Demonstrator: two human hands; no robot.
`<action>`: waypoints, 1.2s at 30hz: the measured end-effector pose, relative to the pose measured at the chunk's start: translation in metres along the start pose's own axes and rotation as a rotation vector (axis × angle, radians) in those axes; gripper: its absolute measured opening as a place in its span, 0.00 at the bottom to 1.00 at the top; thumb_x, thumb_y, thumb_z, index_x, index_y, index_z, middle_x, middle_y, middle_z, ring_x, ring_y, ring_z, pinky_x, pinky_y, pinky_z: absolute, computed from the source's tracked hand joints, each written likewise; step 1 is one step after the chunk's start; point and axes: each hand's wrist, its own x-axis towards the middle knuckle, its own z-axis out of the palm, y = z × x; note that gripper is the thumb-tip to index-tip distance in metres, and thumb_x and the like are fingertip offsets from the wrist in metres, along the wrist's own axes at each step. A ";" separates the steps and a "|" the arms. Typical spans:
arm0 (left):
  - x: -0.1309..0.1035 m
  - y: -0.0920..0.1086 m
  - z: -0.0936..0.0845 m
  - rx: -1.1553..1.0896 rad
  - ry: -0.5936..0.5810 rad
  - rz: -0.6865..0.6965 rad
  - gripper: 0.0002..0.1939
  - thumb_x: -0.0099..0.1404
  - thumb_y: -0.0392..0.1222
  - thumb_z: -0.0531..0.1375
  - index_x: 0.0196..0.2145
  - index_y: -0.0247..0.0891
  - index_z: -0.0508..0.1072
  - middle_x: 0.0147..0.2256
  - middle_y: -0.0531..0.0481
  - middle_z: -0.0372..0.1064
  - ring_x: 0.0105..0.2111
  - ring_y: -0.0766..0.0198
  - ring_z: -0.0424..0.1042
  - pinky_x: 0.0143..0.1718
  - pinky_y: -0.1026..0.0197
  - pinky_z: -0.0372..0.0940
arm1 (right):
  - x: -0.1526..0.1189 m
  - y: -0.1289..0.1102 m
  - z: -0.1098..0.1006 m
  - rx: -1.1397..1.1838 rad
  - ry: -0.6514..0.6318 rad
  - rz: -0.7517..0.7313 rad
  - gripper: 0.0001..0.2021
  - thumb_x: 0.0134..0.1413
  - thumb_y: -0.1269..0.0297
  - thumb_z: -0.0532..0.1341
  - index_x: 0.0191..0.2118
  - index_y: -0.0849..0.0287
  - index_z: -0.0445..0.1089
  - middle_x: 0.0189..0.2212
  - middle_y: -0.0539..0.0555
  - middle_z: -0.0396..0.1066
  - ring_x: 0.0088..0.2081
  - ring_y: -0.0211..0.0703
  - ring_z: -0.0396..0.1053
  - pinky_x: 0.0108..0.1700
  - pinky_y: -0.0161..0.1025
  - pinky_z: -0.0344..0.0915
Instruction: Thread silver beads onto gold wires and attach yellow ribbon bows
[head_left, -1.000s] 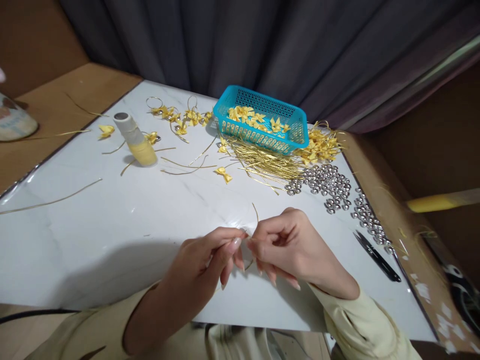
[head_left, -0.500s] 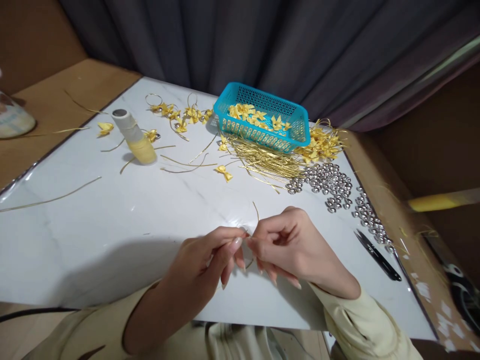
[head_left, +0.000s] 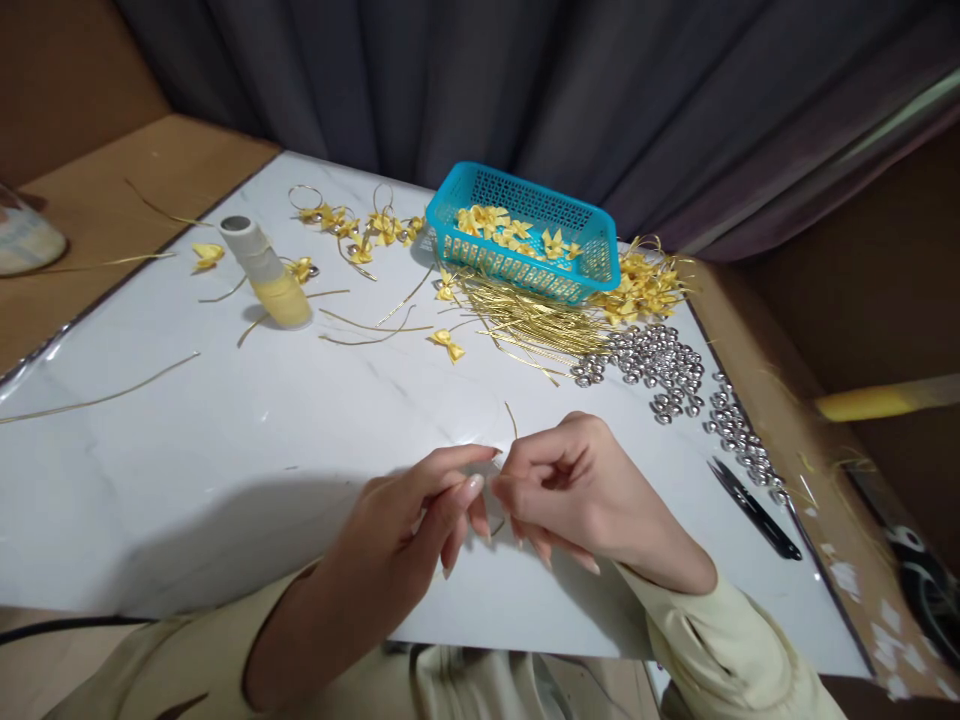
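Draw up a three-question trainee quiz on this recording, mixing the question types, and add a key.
1. Multiple choice: What lies inside the turquoise perforated plastic basket?
A) Red wooden buttons
B) Folded yellow ribbon-like bows
C) White paper cups

2. True or false: The slim, pointed black-handled tool lies on the white marbled tabletop, apart from both the bare left hand and the bare right hand.

3. Fill in the blank: The heap of small, shiny silver oval beads is nearer to the ____ hand.

Key: 1: B. 2: True. 3: right.
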 end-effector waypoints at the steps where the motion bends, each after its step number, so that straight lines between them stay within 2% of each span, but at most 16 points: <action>1: 0.000 0.000 0.000 -0.009 0.000 0.005 0.15 0.67 0.36 0.49 0.46 0.32 0.70 0.14 0.61 0.60 0.16 0.72 0.62 0.20 0.70 0.57 | 0.000 0.000 0.000 -0.007 -0.001 0.006 0.10 0.41 0.71 0.55 0.15 0.62 0.66 0.09 0.44 0.62 0.07 0.25 0.50 0.07 0.24 0.44; 12: -0.001 -0.007 0.002 -0.026 0.026 0.043 0.13 0.68 0.36 0.49 0.46 0.36 0.69 0.15 0.61 0.61 0.16 0.72 0.63 0.21 0.70 0.58 | 0.002 0.000 -0.001 -0.005 -0.036 0.010 0.08 0.40 0.74 0.54 0.16 0.62 0.67 0.09 0.44 0.62 0.08 0.25 0.51 0.07 0.23 0.47; 24: -0.001 -0.001 -0.001 0.026 0.010 0.033 0.13 0.66 0.36 0.48 0.43 0.33 0.69 0.14 0.60 0.59 0.20 0.69 0.67 0.22 0.69 0.59 | 0.005 0.001 -0.003 -0.014 -0.062 0.031 0.09 0.41 0.73 0.55 0.15 0.62 0.65 0.08 0.44 0.61 0.07 0.25 0.49 0.07 0.24 0.43; 31: -0.001 -0.001 -0.001 0.017 0.016 0.018 0.13 0.66 0.36 0.48 0.43 0.31 0.70 0.14 0.60 0.58 0.20 0.69 0.67 0.22 0.69 0.60 | 0.006 -0.001 -0.002 0.021 -0.080 0.001 0.09 0.40 0.76 0.55 0.14 0.62 0.63 0.10 0.44 0.63 0.10 0.25 0.52 0.09 0.23 0.45; 36: -0.002 -0.003 -0.002 -0.025 0.014 0.010 0.15 0.66 0.37 0.47 0.44 0.31 0.70 0.21 0.55 0.67 0.16 0.72 0.62 0.22 0.68 0.60 | 0.001 0.000 -0.006 -0.014 -0.045 -0.025 0.09 0.39 0.78 0.55 0.15 0.63 0.63 0.10 0.45 0.61 0.10 0.24 0.50 0.11 0.23 0.43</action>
